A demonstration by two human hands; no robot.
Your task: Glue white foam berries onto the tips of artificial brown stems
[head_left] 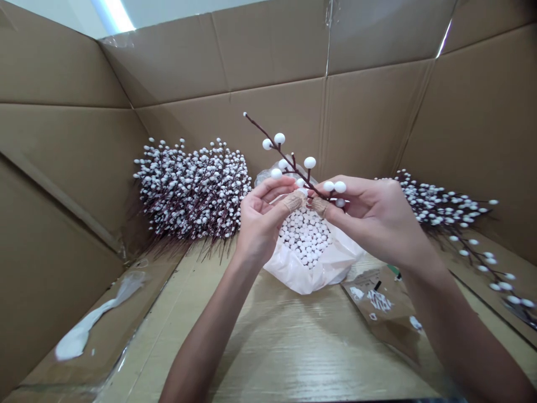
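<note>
Right hand (380,218) grips a branch (289,161), long axis pointing up leftward; left hand (262,218) pinches a berry (302,192)

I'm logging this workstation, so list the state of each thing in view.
Left hand: curled at the branch, grip unclear
Right hand: pinching the branch
Branch: held up, bearing white balls
Bag: open, loose balls inside
Left branch pile: heaped
Right branch pile: smaller, spread out
Cardboard scrap: lying, white-patched
Cardboard walls: standing
</note>
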